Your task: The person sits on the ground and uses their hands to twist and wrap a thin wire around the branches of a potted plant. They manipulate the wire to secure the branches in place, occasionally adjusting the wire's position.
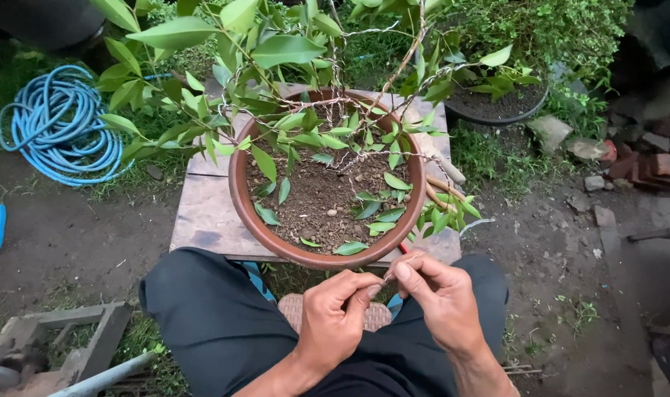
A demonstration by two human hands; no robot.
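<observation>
Your small tree (305, 88) runs out past the top edge, so its crown is cut off, and thin wire coils along its branches. It stands in a round brown pot (241, 198) of dark soil on a worn board (203, 213) in front of your knees. A coiled blue hose (59, 121) lies well off to the left. Your left hand (335, 320) and right hand (441, 294) meet just below the pot rim, fingertips pressed together, pinching a thin pale wire (402, 259). It is hard to make out, and its far end blurs against the rim.
</observation>
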